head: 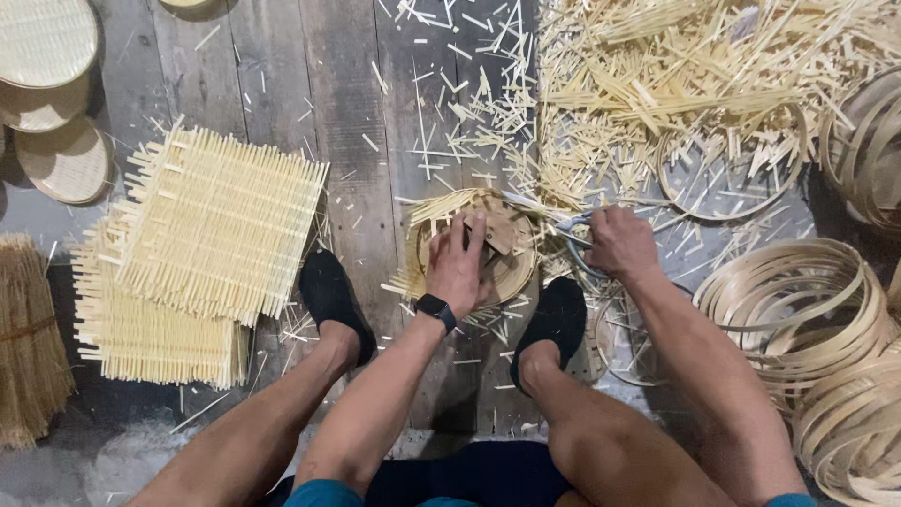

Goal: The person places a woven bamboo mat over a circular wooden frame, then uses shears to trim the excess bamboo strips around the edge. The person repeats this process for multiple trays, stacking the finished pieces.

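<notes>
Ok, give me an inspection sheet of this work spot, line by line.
Surface: dark wooden floor planks.
Job's things: round woven tray, scissors.
Clutter: cut bamboo strips, stacked square woven mats, bamboo hoops, finished trays.
Hands: left hand presses on the tray; right hand holds the scissors at its rim.
Cables: nothing seen.
Surroundings: bundle of sticks beside the mats.

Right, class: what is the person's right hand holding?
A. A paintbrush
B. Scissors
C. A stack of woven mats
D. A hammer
B: the right hand grips the scissors, blades pointing at the rim of the round basket that the left hand presses down; the woven mats lie untouched on the floor.
</notes>
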